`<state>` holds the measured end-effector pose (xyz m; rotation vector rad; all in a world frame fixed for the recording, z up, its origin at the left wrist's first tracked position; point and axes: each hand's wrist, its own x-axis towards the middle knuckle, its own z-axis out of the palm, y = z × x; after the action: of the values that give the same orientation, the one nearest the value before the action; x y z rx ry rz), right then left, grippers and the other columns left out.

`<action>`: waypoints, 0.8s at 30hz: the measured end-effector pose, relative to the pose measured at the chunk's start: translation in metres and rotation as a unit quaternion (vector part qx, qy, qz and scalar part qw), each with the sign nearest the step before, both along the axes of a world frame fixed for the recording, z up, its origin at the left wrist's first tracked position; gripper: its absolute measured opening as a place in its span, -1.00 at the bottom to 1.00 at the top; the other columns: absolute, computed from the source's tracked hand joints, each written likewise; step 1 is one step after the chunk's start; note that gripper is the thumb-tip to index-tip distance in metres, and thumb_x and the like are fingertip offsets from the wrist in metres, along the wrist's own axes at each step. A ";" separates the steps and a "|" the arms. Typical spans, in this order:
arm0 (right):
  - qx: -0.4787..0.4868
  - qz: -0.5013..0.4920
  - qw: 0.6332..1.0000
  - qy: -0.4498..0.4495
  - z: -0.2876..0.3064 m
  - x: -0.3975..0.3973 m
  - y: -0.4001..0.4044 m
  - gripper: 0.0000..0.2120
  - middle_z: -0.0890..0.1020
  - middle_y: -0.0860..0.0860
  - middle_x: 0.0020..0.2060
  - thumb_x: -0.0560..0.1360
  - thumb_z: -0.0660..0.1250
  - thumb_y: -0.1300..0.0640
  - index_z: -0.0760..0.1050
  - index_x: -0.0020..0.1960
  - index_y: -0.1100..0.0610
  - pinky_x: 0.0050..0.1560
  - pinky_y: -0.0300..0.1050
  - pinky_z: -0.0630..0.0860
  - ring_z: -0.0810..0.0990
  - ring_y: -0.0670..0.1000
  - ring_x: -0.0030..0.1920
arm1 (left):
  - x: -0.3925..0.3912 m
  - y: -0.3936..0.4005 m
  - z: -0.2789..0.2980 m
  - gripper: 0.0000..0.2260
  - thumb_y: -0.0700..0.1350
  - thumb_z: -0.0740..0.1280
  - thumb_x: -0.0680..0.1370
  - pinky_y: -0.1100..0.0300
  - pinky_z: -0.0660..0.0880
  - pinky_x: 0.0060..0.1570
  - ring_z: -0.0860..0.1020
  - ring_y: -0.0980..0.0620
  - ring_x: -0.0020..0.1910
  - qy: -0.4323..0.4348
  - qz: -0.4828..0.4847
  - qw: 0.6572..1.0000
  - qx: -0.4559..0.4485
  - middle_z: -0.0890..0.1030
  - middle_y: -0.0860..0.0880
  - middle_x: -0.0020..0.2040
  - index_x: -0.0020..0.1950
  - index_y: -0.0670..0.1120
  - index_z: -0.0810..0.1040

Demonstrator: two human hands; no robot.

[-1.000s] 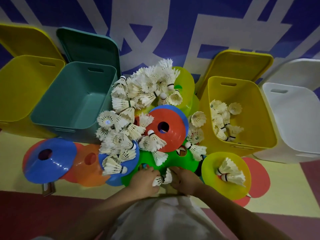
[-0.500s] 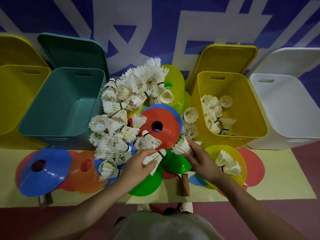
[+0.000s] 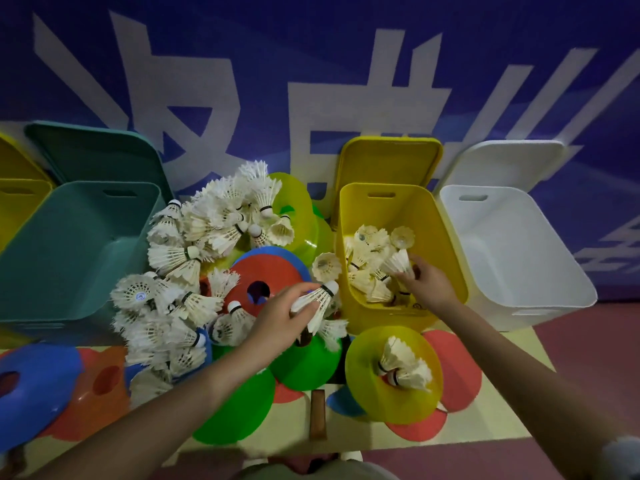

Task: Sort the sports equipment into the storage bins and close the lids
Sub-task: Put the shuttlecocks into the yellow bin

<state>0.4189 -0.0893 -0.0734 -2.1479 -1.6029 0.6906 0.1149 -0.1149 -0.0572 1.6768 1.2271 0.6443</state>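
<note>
A heap of white feather shuttlecocks (image 3: 194, 258) lies on coloured disc cones between the teal bin (image 3: 79, 244) and the yellow bin (image 3: 446, 244). My left hand (image 3: 280, 318) grips one shuttlecock (image 3: 317, 301) above the red cone (image 3: 263, 285), just left of the yellow bin. My right hand (image 3: 427, 284) is inside the yellow bin and pinches another shuttlecock (image 3: 398, 263) over the several shuttlecocks lying there. Two shuttlecocks (image 3: 403, 368) rest on a yellow cone (image 3: 367, 386) in front of that bin.
An open white bin (image 3: 540, 271) stands at the right, another yellow bin (image 3: 17, 202) at the far left; every lid leans open against the blue wall. Blue (image 3: 34, 393), orange (image 3: 100, 396) and green cones (image 3: 239, 407) lie on the floor mat.
Both hands have moved right, each with a shuttlecock. My right hand went from the cone pile into the yellow bin; my left hand rose from the green cone toward that bin.
</note>
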 end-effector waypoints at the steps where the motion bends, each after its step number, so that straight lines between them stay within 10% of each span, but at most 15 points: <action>1: -0.022 0.017 1.000 -0.007 -0.007 0.003 0.011 -0.46 0.61 0.12 0.13 0.53 0.28 -0.12 0.29 0.44 0.05 -0.21 -0.14 0.38 0.59 0.13 0.01 | 0.008 0.001 -0.001 -0.71 0.00 0.25 0.60 0.41 0.36 0.09 0.38 0.37 0.19 -0.002 0.009 1.000 -0.003 0.45 0.21 0.25 0.33 0.13 0.44; 4: -0.109 0.060 0.991 -0.041 -0.025 -0.002 0.041 -0.42 0.50 0.11 0.30 0.52 0.32 -0.09 0.28 0.45 0.08 0.14 -0.06 0.44 0.48 0.14 0.26 | 0.026 0.001 -0.004 -0.71 0.00 0.26 0.59 0.28 0.35 0.17 0.38 0.25 0.27 0.002 0.038 0.999 -0.007 0.46 0.17 0.29 0.32 0.14 0.44; 12: -0.235 0.269 0.929 -0.102 -0.059 -0.030 0.073 -0.31 0.41 0.15 0.37 0.50 0.37 -0.01 0.16 0.51 0.15 0.13 -0.10 0.42 0.45 0.12 0.30 | 0.049 -0.007 -0.005 -0.71 0.02 0.25 0.59 0.39 0.31 0.12 0.36 0.33 0.26 -0.005 0.118 0.993 -0.022 0.44 0.23 0.27 0.31 0.19 0.41; 19: 0.062 0.219 0.966 -0.122 -0.014 0.029 0.074 -0.51 0.52 0.10 0.23 0.52 0.31 -0.02 0.35 0.41 0.09 0.19 -0.01 0.39 0.41 0.13 0.27 | 0.089 0.011 0.015 -0.71 -0.02 0.23 0.61 0.51 0.31 0.10 0.30 0.52 0.20 -0.045 0.129 0.990 0.022 0.39 0.34 0.24 0.33 0.16 0.39; 24: 0.150 0.052 0.979 -0.131 -0.008 0.102 0.067 -0.57 0.47 0.18 0.29 0.50 0.29 0.17 0.40 0.36 0.19 0.31 0.07 0.33 0.36 0.21 0.31 | 0.144 0.065 0.012 -0.71 -0.01 0.23 0.60 0.16 0.38 0.26 0.38 0.19 0.31 -0.008 0.108 0.993 0.054 0.45 0.13 0.31 0.33 0.14 0.39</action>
<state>0.5207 -0.0225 -0.0818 -2.0050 -1.8281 0.1791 0.2592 -0.0500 -0.0456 1.6364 1.3956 0.8678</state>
